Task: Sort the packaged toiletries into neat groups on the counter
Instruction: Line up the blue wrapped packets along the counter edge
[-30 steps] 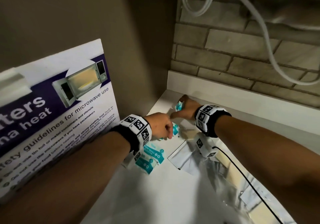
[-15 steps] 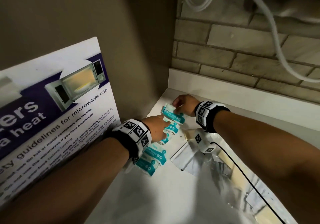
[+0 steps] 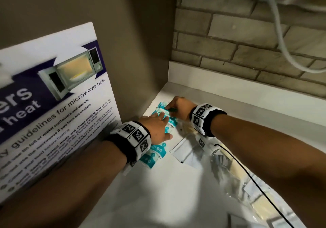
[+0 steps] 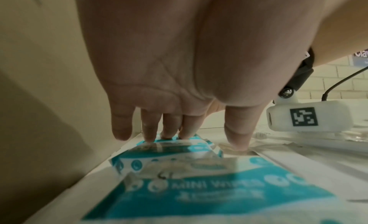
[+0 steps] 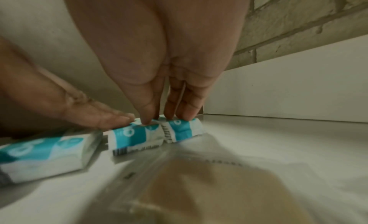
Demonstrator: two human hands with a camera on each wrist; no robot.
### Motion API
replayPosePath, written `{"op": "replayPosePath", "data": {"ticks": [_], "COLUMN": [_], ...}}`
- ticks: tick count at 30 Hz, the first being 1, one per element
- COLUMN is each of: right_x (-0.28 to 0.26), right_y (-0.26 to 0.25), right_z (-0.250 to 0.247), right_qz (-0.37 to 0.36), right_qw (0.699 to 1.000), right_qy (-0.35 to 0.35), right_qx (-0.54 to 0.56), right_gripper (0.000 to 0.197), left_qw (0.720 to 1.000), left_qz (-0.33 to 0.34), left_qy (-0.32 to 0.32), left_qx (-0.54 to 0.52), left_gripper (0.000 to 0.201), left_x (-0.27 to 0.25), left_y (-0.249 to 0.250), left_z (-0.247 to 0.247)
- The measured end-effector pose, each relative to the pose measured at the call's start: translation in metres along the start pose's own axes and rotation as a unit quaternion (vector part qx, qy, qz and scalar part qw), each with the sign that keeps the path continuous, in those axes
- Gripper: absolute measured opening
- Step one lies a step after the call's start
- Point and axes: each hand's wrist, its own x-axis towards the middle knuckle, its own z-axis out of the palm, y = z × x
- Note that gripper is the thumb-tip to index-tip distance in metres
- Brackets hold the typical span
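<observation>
Corner bench (image 3: 176, 201) under brick wall: teal wipe packets being squared into a row.

Wipe packets (image 3: 159, 151) lie in a line along the side wall, from the far corner back toward the left wrist. Left hand (image 3: 155, 129) rests flat on the middle packets, fingers (image 4: 148, 131) straight and slightly apart, tips pressing down. Right hand (image 3: 178, 108) has fingertips (image 5: 147, 115) close together, pressing the far two packets (image 5: 159, 131). Judgement: pin the row with the left, nudge the end packets flush with the right; light downward pressure only, since the wrappers look slippery. Clear sachets (image 3: 188, 150) lie just beside; keep them apart as their own group.
</observation>
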Motion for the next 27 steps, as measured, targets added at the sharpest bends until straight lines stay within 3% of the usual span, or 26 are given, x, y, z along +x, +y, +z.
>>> {"op": "replayPosePath", "data": {"ticks": [27], "right_x": [-0.003], "right_y": [-0.007], "right_z": [0.003], "right_qz": [0.005], "right_qw": [1.000], "right_qy": [-0.020], "right_qx": [-0.001], "right_gripper": [0.028], "left_qw": [0.999], "left_qz": [-0.041], "left_qy": [-0.002], "left_qx": [-0.007], "left_gripper": [0.076], "left_x": [-0.011], "left_y": [0.009], "left_z": [0.004]}}
